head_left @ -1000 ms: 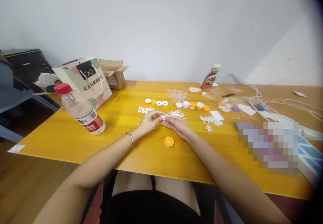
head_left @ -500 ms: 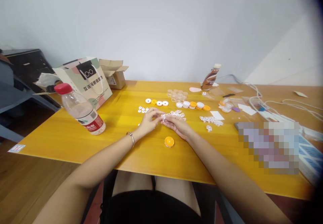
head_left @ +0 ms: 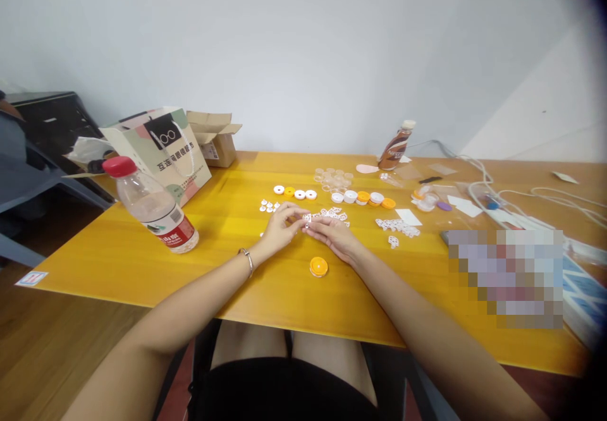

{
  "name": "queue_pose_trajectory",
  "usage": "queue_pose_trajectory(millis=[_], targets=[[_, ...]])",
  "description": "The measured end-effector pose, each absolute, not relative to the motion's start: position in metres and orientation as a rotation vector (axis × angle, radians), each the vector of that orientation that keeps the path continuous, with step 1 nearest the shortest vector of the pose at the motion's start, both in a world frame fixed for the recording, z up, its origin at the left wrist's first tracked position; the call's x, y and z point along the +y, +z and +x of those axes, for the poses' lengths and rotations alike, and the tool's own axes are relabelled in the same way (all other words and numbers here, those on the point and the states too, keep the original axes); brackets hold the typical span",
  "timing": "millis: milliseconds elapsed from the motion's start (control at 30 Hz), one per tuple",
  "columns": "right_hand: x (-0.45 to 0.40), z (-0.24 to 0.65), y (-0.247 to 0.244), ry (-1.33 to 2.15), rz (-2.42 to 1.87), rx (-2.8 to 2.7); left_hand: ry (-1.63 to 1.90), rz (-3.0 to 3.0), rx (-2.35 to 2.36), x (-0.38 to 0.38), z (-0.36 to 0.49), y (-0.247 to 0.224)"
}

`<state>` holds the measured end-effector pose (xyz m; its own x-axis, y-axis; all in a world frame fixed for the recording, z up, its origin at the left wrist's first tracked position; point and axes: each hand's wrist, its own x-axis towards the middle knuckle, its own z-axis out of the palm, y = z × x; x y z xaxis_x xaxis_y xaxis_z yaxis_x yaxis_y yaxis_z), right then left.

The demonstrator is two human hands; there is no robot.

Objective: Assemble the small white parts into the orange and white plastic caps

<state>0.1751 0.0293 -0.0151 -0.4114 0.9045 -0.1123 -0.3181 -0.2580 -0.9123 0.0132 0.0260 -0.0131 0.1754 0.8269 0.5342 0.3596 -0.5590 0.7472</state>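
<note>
Between my fingertips is a small white plastic piece with holes (head_left: 307, 219). My left hand (head_left: 283, 227) pinches it from the left, thumb and fingers closed. From the right, my right hand (head_left: 334, 236) closes its thumb and fingers on the same piece. Just behind my hands lies a pile of similar white perforated pieces (head_left: 336, 213), partly hidden by my fingers. An orange round case (head_left: 318, 266) sits on the table in front of my wrists. Several small white round parts (head_left: 269, 206) lie beyond my left hand.
White and orange rings (head_left: 300, 194), clear round cups (head_left: 333, 178) and a row of round cases (head_left: 363, 197) lie farther back. More white pieces (head_left: 398, 227) are rightward. A red-capped bottle (head_left: 156, 209) and paper bag (head_left: 164, 149) stand left, a brown bottle (head_left: 396, 148) at the back.
</note>
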Motion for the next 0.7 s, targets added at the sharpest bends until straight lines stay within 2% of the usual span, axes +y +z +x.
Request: queue_pose_trajectory(millis=[700], targets=[[0.0282,0.1740,-0.0145,1.764,-0.861,-1.130,1.264,1.860,1.222,0.0266,0.0150,-0.0137]])
